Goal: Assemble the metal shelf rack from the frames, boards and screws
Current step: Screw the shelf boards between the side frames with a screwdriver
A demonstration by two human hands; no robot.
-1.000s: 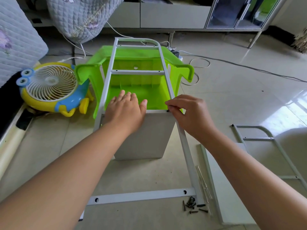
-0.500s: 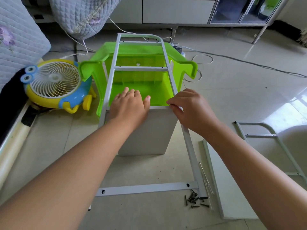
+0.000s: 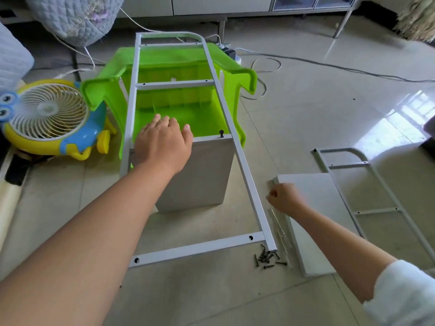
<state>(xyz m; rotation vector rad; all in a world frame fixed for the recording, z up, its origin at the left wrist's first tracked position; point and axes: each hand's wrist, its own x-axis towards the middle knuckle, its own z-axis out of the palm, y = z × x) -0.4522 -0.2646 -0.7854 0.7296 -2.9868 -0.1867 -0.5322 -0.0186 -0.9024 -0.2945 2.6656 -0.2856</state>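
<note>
Two bare forearms are being stretched forward over a tiled floor. Nearest, a small heap of dark screws is lying on the tiles, just beside the near right corner of a white metal frame. That frame is being propped at a slant, its near crossbar low by the floor and its far end resting on a green plastic stool turned on its side. To the right of the screws, a pale board is lying flat, with thin rods along its left edge. The right hand is being held low between the frame's right rail and that board's far corner; its fingers are curled, but the hand is blurred, and whether anything is being gripped cannot be told. Right of the flat board, a second frame is lying on the floor. Farther in, an upright board is being steadied under the slanted frame by the left hand, which is laid flat over its top edge with fingers straight and together. One dark screw is standing up from that top edge near the right rail. Left of the stool, a yellow and blue fan is sitting. Cables are trailing across the far floor.
</note>
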